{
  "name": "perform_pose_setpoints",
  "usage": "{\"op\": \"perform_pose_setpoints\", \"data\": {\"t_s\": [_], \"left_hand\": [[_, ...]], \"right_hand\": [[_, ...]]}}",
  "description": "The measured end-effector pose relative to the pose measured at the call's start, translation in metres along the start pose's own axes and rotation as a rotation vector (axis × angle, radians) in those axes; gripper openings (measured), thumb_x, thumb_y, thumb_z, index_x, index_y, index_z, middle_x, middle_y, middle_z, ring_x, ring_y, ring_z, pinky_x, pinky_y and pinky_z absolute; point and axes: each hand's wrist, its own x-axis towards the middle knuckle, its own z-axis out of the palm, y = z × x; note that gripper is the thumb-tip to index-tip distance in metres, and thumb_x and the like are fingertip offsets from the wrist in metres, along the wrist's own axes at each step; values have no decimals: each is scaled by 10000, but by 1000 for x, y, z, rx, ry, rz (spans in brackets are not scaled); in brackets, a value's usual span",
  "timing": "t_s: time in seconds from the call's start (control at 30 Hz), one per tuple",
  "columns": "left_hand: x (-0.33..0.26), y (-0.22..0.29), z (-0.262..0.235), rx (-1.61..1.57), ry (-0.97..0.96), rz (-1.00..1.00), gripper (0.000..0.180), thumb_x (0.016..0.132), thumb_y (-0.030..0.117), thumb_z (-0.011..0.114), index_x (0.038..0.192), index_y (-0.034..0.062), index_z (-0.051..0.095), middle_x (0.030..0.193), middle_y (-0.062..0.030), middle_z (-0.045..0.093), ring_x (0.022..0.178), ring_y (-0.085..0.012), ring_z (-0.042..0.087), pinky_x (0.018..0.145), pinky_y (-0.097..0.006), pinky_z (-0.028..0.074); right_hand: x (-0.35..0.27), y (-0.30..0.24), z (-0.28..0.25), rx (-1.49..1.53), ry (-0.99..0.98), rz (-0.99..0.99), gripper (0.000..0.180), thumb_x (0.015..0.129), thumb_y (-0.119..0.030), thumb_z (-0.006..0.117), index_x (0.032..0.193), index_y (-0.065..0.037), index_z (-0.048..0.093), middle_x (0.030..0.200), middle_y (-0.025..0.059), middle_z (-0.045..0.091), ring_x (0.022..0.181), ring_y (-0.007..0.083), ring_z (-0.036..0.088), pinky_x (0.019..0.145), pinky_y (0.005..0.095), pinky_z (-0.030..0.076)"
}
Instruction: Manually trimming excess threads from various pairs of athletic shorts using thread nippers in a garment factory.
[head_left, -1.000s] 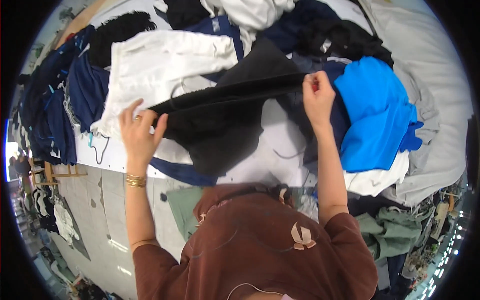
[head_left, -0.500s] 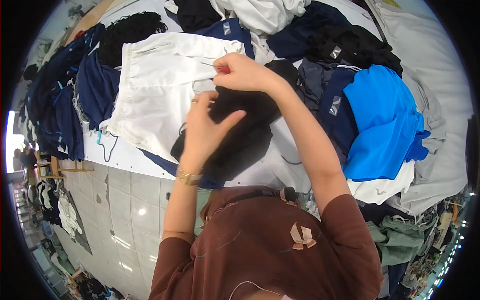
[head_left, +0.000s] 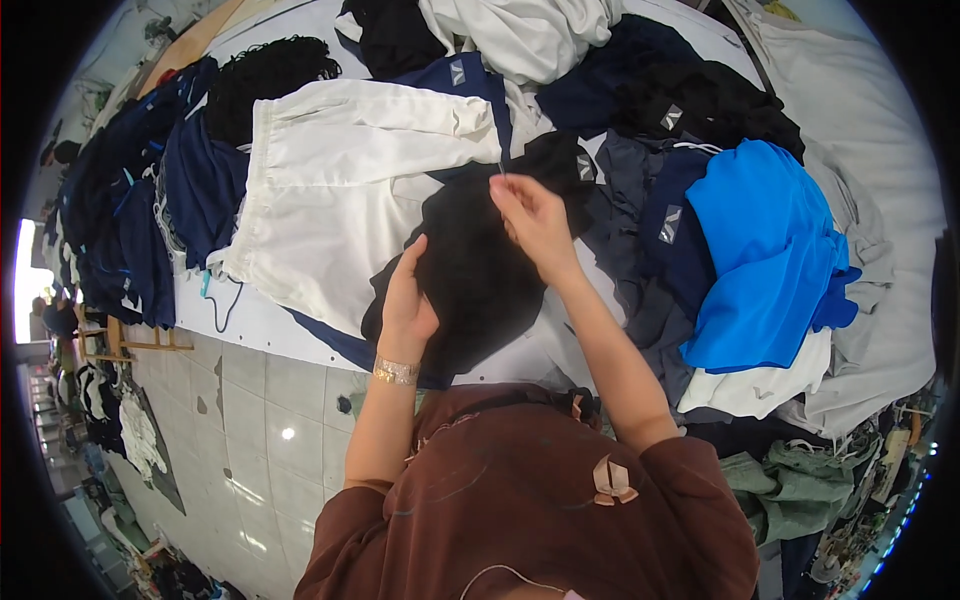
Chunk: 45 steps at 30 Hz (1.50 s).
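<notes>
A black garment (head_left: 480,265) lies bunched in front of me, over the lower right of a pair of white shorts (head_left: 330,150) spread on the table. My left hand (head_left: 408,312) grips the black garment's left side, its fingers partly hidden by the cloth. Just above the garment's right part, my right hand (head_left: 535,222) is closed in a pinch. A thin metal tip (head_left: 502,168) sticks up from its fingertips; the tool's red handle, seen earlier, is hidden in the palm now.
Right of me lie a bright blue garment (head_left: 765,250), dark garments with silver patches and a grey cloth (head_left: 880,220). White and black clothes are heaped at the back. Navy garments (head_left: 125,220) hang over the table's left end. Tiled floor (head_left: 260,430) shows at the lower left.
My right hand has moved right and down, off the white shorts, with the tool. My left hand has lowered from above the cloth and taken hold of the black garment.
</notes>
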Motion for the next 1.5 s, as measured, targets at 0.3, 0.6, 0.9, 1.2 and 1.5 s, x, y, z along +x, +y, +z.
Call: {"op": "perform_pose_setpoints", "data": {"t_s": [0.3, 0.6, 0.9, 1.2, 1.5], "left_hand": [[-14, -8, 19, 99, 49, 77, 272, 859, 133, 605, 1102, 12, 583, 1071, -90, 629, 975, -189, 603, 863, -293, 472], [-26, -11, 37, 362, 59, 338, 304, 824, 89, 655, 1108, 13, 573, 1049, -57, 615, 955, -149, 578, 846, -276, 446], [-28, -16, 39, 498, 43, 484, 303, 820, 74, 663, 1102, 4, 575, 1029, -48, 613, 931, -123, 564, 846, -260, 435], [-28, -19, 36, 598, 39, 530, 267, 826, 80, 661, 1068, -3, 584, 997, -39, 615, 896, -110, 562, 824, -245, 436], [-29, -18, 40, 516, 59, 504, 296, 829, 85, 659, 1100, -4, 577, 1037, -53, 615, 930, -119, 563, 852, -251, 431]], "right_hand": [[-45, 3, -11, -61, -93, -74, 286, 866, -152, 619, 1092, 0, 531, 804, 5, 551, 601, 41, 474, 523, 193, 373], [-56, -20, -12, -560, -134, -204, 228, 825, -214, 658, 850, 0, 581, 616, 90, 532, 508, 149, 504, 499, 255, 390], [-56, -24, -14, -732, -154, -310, 237, 802, -237, 676, 811, -24, 573, 588, 104, 535, 483, 228, 535, 471, 290, 399], [-56, -27, -11, -738, -127, -355, 282, 808, -300, 660, 752, -48, 546, 570, 85, 559, 476, 263, 560, 437, 326, 408], [-54, -25, -22, -738, -83, -270, 241, 816, -278, 660, 801, -53, 576, 579, 74, 562, 483, 231, 568, 440, 305, 410]]}}
